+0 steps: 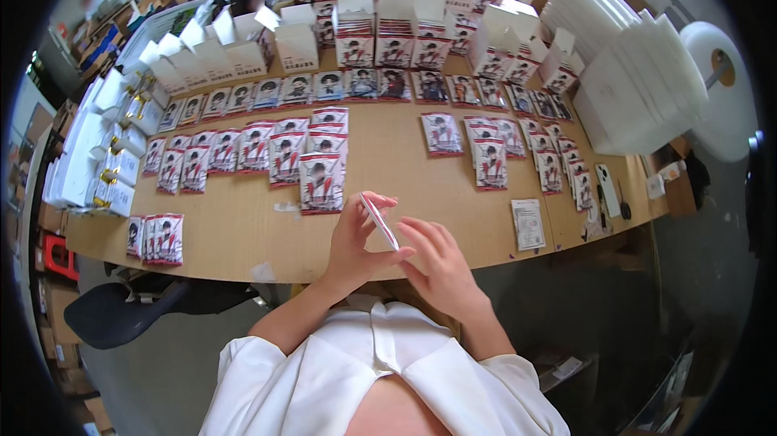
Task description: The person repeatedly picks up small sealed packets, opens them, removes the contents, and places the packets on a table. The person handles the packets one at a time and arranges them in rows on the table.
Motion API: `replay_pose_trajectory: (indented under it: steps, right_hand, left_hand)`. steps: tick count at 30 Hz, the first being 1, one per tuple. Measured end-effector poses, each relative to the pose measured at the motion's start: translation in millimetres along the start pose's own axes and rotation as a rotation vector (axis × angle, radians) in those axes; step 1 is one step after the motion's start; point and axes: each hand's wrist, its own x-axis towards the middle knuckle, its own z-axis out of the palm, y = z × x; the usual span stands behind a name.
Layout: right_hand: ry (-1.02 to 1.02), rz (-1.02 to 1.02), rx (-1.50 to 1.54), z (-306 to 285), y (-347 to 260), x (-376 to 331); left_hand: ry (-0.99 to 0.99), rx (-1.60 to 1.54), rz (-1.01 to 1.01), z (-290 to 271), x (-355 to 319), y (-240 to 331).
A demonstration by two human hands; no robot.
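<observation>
My left hand grips a thin red-and-white card pack by its ends, thumb below and fingers above, so that it shows nearly edge-on. Just right of the pack hovers my right hand, its fingers apart and holding nothing I can see. Beyond the hands, overlapping stacks of similar packs lie on the table; the nearest stack is just past my left hand. More pack piles spread to the right. Behind them runs a long row of packs with character pictures.
Open white boxes and boxes filled with packs line the table's back. White foam sheets stand at the right, near a phone and a flat printed packet. Another pack group lies front left, beside a black chair.
</observation>
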Motion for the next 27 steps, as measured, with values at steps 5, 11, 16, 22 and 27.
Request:
replay_pose_trajectory:
  steps: [5, 11, 16, 22, 27]
  right_hand:
    - [0.211, 0.145, 0.45, -6, 1, 3]
    - [0.103, 0.135, 0.567, -3, -17, 13]
    - [0.157, -0.101, 0.356, -8, -7, 22]
    - [-0.048, -0.091, 0.517, -4, 17, 14]
    - [0.149, 0.277, 0.806, 6, 12, 13]
  left_hand:
    - [0.008, 0.336, 0.193, -15, -8, 15]
    - [-0.07, 0.573, 0.272, -17, -8, 26]
    - [-0.438, -0.183, -0.382, -31, -12, 28]
    - [-0.73, -0.812, -0.601, -32, -13, 25]
    - [-0.424, 0.203, -0.207, -28, -5, 41]
